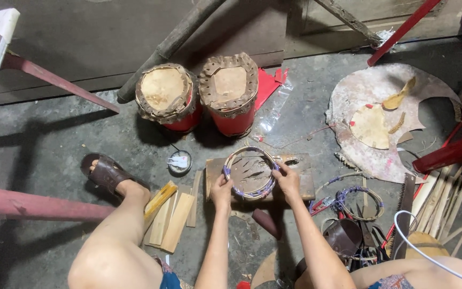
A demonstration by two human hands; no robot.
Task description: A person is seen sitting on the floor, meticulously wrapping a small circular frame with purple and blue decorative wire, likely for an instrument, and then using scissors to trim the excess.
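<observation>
left hand point(221, 184) and right hand point(288, 179) gripping wrapped hoop point(249, 172), steadying it | flat on wooden block point(300, 179) | two red drums point(199, 96) beyond block

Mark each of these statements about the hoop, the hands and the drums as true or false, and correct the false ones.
1. Both hands grip the round hoop wrapped in purple and white cord. True: the left hand holds its left side and the right hand its right side.
2. The hoop is held over a blue plastic tray. False: it is over a worn wooden board lying on the concrete floor.
3. Two small red drums with hide tops stand upright beyond the board. True.
4. A second cord-wrapped ring lies to the left of the left hand. False: it lies right of the right hand.
5. The person's visible foot is bare. False: it wears a brown sandal.
</observation>
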